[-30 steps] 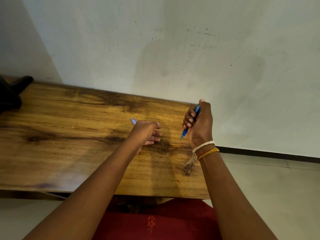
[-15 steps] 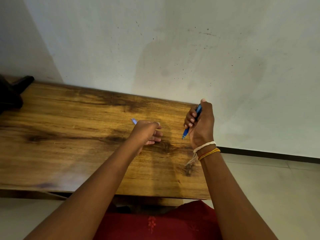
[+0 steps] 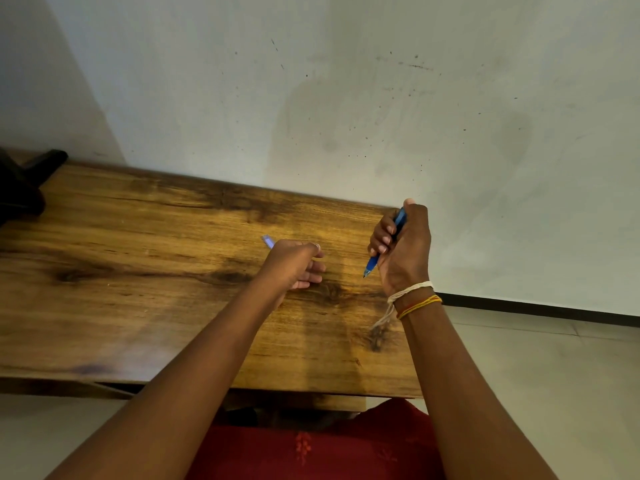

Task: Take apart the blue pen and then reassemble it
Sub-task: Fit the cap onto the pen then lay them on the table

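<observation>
In front of me is a pale grey wall (image 3: pixel 346 98) with small dark specks, and it fills the far part of the view. Against it stands the wooden table (image 3: pixel 138 289), brown with dark grain and knots, and its right end comes just under my right wrist. To the right of the table I see the light floor (image 3: pixel 554 375) and a dark strip at the foot of the wall. Near me, at the bottom edge, is my red cloth (image 3: pixel 329 452) with a small orange pattern. At the far left corner of the table lies a black object (image 3: pixel 20 188); I cannot tell what it is. Both my forearms reach over the table. My right hand (image 3: pixel 405 247) is above the right end of the table, closed as a fist around the blue pen (image 3: pixel 373 261); the pen stands tilted, its tip points down and to the left, free of the wood, and its upper end shows beside my thumb. On this wrist I wear a white thread (image 3: pixel 408 292) and an orange thread (image 3: pixel 419 304). My left hand (image 3: pixel 294 265) is low over the middle of the table, with the fingers curled in, and a small pale blue piece (image 3: pixel 268 242) comes out at its far left side. I cannot tell if the fingers pinch this piece or if it only lies behind them.
</observation>
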